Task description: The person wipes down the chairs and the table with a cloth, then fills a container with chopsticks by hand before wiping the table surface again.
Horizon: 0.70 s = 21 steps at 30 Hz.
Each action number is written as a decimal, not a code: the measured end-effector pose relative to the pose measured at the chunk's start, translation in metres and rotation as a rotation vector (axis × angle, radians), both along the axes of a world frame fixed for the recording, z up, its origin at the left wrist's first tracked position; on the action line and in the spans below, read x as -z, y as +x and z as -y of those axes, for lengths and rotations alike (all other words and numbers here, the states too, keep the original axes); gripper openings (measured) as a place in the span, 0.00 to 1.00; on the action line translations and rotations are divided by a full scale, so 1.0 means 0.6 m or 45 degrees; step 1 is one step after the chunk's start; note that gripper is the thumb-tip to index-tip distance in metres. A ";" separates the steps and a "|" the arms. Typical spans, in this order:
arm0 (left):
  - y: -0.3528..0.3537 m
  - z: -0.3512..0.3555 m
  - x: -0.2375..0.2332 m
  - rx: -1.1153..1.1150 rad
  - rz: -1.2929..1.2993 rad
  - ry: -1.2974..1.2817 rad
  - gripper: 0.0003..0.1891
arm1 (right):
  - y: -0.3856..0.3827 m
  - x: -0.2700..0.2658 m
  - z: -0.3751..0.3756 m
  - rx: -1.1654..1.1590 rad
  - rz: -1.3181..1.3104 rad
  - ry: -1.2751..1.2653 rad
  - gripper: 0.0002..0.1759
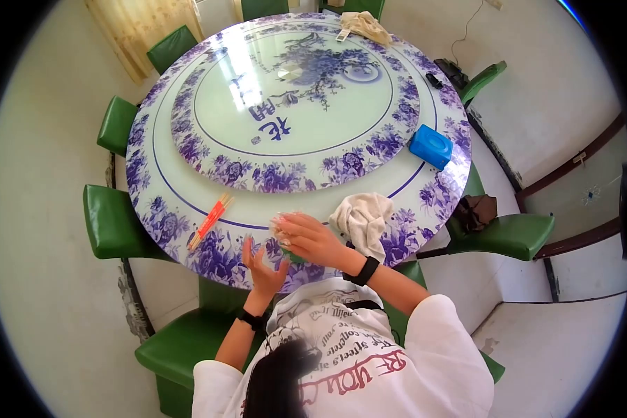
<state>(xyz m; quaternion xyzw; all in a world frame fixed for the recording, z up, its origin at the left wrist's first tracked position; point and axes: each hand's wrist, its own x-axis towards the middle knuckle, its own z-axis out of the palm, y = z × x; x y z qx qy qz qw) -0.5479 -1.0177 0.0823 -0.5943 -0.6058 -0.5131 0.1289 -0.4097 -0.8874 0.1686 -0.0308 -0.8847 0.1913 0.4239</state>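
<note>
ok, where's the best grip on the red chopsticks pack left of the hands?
Probably pinch the chopsticks pack across its narrow width near the lower end, coming from the table edge with the left hand. It lies flat and diagonal, that end nearest the edge.

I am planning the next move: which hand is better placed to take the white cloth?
Right. The right hand lies just beside the white cloth; the left hand is farther away, toward the chopsticks.
</note>
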 end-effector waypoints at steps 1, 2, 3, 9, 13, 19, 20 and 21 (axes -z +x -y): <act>-0.005 0.002 0.001 0.008 -0.012 0.008 0.27 | 0.001 0.007 -0.001 0.004 -0.005 0.038 0.14; -0.008 0.003 0.002 0.014 -0.024 0.019 0.27 | 0.001 0.009 -0.001 -0.013 0.010 0.039 0.14; -0.008 0.004 0.001 -0.004 -0.048 0.013 0.28 | 0.001 0.010 -0.002 -0.031 0.024 0.043 0.15; 0.006 -0.010 -0.042 0.126 -0.303 -0.259 0.25 | 0.029 0.017 -0.010 -0.091 -0.028 -0.330 0.26; -0.002 -0.026 -0.037 0.165 -0.537 -0.257 0.22 | 0.051 0.012 -0.013 -0.033 -0.101 -0.403 0.24; -0.009 -0.043 -0.116 0.129 -0.457 -0.149 0.25 | 0.067 -0.002 -0.021 0.055 -0.106 -0.462 0.22; -0.001 -0.048 -0.138 0.125 -0.375 -0.194 0.25 | 0.066 -0.005 -0.021 0.066 -0.107 -0.495 0.22; 0.007 -0.054 -0.159 0.123 -0.368 -0.249 0.25 | 0.065 -0.009 -0.022 0.078 -0.107 -0.529 0.22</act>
